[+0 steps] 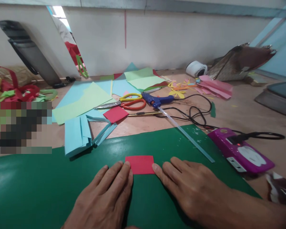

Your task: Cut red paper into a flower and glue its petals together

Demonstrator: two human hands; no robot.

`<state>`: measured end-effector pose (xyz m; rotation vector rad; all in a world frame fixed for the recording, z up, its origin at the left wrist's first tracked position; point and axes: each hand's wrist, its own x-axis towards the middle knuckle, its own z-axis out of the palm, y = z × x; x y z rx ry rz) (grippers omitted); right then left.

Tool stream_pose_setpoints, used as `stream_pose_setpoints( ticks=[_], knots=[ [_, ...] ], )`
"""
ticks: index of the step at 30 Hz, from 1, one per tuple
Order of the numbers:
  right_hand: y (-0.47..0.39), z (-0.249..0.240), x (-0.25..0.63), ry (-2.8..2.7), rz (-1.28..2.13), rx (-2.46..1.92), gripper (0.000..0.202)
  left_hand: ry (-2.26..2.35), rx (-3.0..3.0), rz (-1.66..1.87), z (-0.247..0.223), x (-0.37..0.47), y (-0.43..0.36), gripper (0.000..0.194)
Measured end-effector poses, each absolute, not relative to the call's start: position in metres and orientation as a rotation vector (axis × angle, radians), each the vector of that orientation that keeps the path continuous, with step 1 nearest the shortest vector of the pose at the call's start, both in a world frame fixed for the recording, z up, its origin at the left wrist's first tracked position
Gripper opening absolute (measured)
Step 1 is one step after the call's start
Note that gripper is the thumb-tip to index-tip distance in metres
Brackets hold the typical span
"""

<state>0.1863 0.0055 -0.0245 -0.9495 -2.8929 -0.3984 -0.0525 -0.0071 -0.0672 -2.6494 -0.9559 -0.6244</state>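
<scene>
Pinkish-brown, the table (243, 111) is covered along its near side by a green mat (38, 190). Behind, at the far right, a brown bag (243, 62) is slumped near the wall. Light blue sheets (69, 92) are spread across the far left and middle, with light green sheets (90, 100) laid over parts of them. At the mat's far edge, folded blue paper (73, 135) is stood, its narrow strips bent out to the right.

The left hand (107, 190) is laid palm down on the mat, its fingers straight, close together and unclenched, with one fingertip rested on the red paper's left edge. The right hand (190, 184) is set opposite, its fingers loosely bent rather than clasped, one tip placed at the right edge.

By the mat's right edge a purple socket box (243, 156) is seen, with a black plug pushed into it. A blue glue gun (157, 99) is left beyond the mat (a clear glue stick (188, 135) is stretched from it onto the green), and scissors (118, 104) are placed just beside it. Farther back a white roll (196, 68) is tipped over. The red paper (142, 164) is laid flat on the mat between both hands; yellow scraps (178, 93) are strewn behind the gun.
</scene>
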Motion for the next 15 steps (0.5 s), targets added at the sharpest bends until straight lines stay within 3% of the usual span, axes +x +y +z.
stream_pose_setpoints(
  ticks=[9, 15],
  knots=[
    [-0.002, -0.023, 0.177, -3.017, -0.566, -0.873, 0.022, -0.994, -2.71, -0.433, -0.029, -0.054, -0.013, 0.055],
    [0.003, -0.01, 0.159, -3.111, -0.729, -0.763, 0.014, -1.09, -2.871, -0.608, -0.021, -0.042, 0.002, 0.027]
  ],
)
